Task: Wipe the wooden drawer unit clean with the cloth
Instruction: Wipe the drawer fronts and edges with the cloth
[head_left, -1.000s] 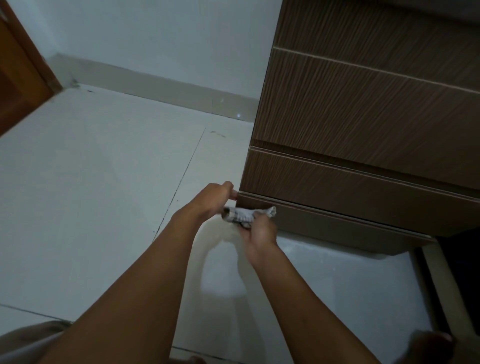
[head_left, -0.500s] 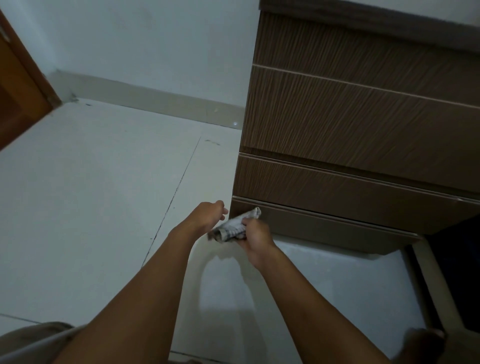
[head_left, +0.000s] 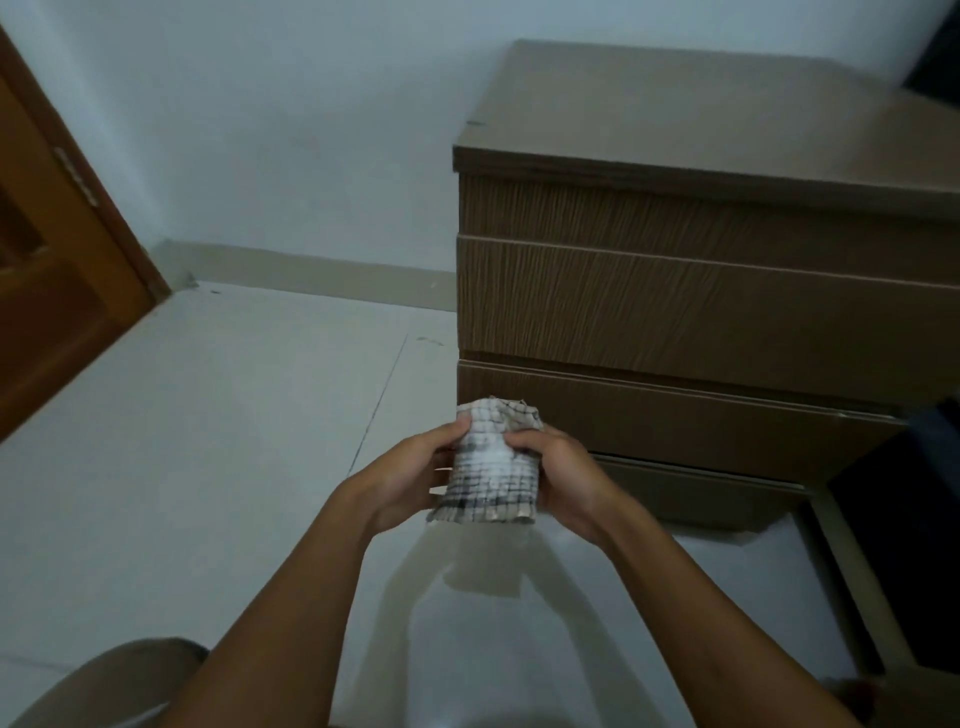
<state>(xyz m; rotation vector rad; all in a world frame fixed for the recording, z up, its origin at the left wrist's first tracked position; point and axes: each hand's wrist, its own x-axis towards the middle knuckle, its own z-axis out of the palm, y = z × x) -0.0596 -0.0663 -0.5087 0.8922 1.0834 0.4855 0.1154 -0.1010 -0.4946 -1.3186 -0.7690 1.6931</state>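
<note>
A brown wooden drawer unit (head_left: 701, 312) with three drawer fronts stands on the floor at the right, its flat top in view. In front of its lower left corner I hold a white checked cloth (head_left: 491, 467) spread between both hands. My left hand (head_left: 415, 475) grips the cloth's left edge and my right hand (head_left: 563, 475) grips its right edge. The cloth hangs in the air, apart from the unit.
A pale tiled floor (head_left: 208, 441) stretches to the left. An orange-brown wooden door (head_left: 57, 291) stands at the far left by a white wall (head_left: 285, 130). A dark gap and a pale frame (head_left: 852, 587) lie right of the unit. My knee (head_left: 119, 680) shows at bottom left.
Both hands pulled back from the unit's bottom corner and opened the bunched cloth out between them. The view rose, so the unit's top now shows.
</note>
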